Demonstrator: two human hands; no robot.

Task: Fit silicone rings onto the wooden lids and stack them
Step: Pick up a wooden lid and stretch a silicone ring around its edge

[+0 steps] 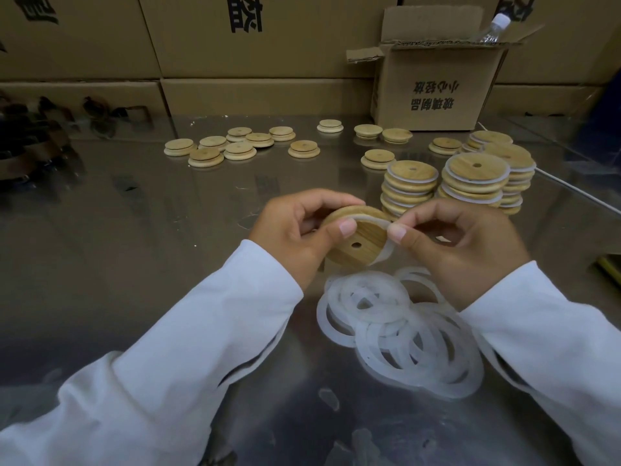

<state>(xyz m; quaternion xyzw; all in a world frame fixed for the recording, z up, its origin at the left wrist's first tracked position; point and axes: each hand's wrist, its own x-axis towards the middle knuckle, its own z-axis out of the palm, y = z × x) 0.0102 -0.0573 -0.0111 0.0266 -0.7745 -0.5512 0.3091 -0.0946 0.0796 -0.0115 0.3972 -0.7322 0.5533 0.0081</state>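
Here, the left hand (295, 230) gripped a wooden lid (356, 245) tilted toward the wearer, thumb pressed on its face and fingers curled over the far rim. The right hand (460, 243) pinched a silicone ring (387, 255) between thumb and forefinger at the lid's right edge. The ring lay along the upper rim and hung loose at the lower right. Both wrists bent inward, with white sleeves (208, 334) running back toward the body.

Just below the grip, a pile of loose rings (396, 327) overlapped on the steel table (134, 264). Stacks of ringed lids (411, 186) stood close behind the right hand's knuckles. Farther beyond the grip lay scattered bare lids (235, 146) and an open cardboard box (433, 92). Left of the grip, a broad stretch of table ran to the stacked cartons (252, 35).
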